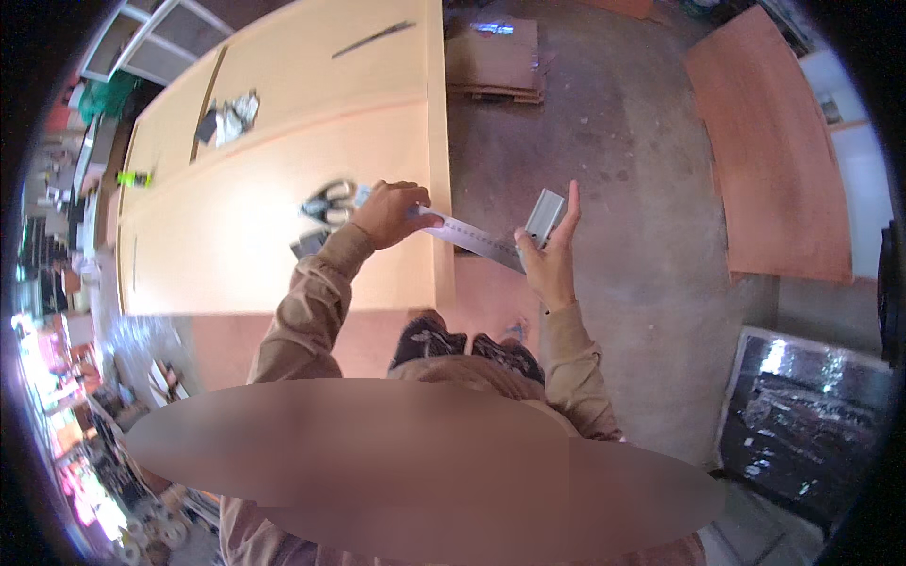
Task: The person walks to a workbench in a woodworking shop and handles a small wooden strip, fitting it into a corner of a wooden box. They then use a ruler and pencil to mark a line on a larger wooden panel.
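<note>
My right hand (554,259) is closed on the grey metal stock of a try square (477,241), with its thumb against the stock and a finger stretched out along it. The square's marked steel blade runs left to my left hand (389,215), whose thumb and fingers pinch the far end of the blade. The square is held off the table, beyond its right edge. My left hand is over the right part of the pale wooden tabletop (255,222). Beside it lies a blurred tool with black looped handles (327,203). A small black object (308,245) sits next to my left forearm.
Crumpled plastic (236,118), a thin dark strip (374,40) and a bright green bottle (134,178) lie on the table. Stacked cardboard sheets (494,57) rest on the concrete floor. A large brown panel (774,151) and a plastic-wrapped dark panel (802,420) stand at the right.
</note>
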Demonstrator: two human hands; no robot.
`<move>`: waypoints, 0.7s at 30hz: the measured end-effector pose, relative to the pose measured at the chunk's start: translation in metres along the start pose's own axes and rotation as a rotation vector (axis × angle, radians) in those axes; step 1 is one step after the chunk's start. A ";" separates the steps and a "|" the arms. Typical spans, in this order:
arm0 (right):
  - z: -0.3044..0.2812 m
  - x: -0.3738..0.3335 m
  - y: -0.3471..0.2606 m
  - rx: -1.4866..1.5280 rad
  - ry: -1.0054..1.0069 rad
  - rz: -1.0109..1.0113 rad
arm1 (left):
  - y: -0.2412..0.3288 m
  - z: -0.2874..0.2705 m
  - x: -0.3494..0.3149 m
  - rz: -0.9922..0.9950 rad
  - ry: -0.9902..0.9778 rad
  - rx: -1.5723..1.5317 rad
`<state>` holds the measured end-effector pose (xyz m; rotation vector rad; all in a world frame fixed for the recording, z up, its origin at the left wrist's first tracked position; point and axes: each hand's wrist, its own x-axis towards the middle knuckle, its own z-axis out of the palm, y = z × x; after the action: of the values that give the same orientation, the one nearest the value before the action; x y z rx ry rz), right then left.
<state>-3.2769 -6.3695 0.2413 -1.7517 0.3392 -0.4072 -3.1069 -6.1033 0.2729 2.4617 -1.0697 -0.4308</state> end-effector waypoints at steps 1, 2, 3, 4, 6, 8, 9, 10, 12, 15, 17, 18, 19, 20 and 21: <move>0.013 0.015 0.003 -0.109 0.025 -0.077 | -0.020 -0.002 0.022 -0.012 -0.045 -0.123; 0.022 0.029 0.005 -0.199 0.028 -0.154 | -0.037 -0.001 0.040 0.062 -0.047 -0.027; 0.032 0.042 0.004 -0.357 -0.073 -0.119 | -0.054 -0.003 0.059 0.131 -0.039 0.068; 0.039 0.049 0.002 -0.535 -0.222 -0.036 | -0.069 -0.005 0.075 0.198 0.011 -0.018; 0.056 0.060 -0.006 -0.540 -0.317 0.242 | -0.092 -0.011 0.097 0.226 -0.044 -0.057; 0.075 0.067 -0.019 -0.755 -0.259 0.307 | -0.109 -0.023 0.120 0.309 -0.048 -0.092; 0.085 0.069 -0.027 -0.914 -0.233 0.349 | -0.116 -0.028 0.129 0.323 -0.071 -0.108; 0.096 0.074 -0.034 -0.954 -0.158 0.320 | -0.124 -0.034 0.138 0.337 -0.109 -0.125; 0.113 0.089 -0.045 -1.074 -0.009 0.227 | -0.137 -0.046 0.159 0.344 -0.124 -0.097; 0.120 0.127 -0.053 -1.180 0.020 0.085 | -0.154 -0.059 0.191 0.387 -0.030 -0.076; 0.118 0.163 -0.053 -1.102 -0.046 0.045 | -0.164 -0.067 0.211 0.404 0.019 -0.084; 0.119 0.184 -0.050 -1.071 -0.054 -0.024 | -0.169 -0.073 0.223 0.404 0.016 -0.092; 0.123 0.207 -0.047 -1.008 -0.169 -0.038 | -0.175 -0.080 0.236 0.403 -0.001 -0.096; 0.127 0.227 -0.043 -0.955 -0.275 -0.063 | -0.182 -0.088 0.249 0.423 0.009 -0.102; 0.130 0.248 -0.039 -0.954 -0.380 -0.108 | -0.192 -0.096 0.264 0.436 0.006 -0.109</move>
<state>-2.9962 -6.3561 0.2759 -2.7296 0.1621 0.0553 -2.7740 -6.1577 0.2320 2.0540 -1.4894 -0.3311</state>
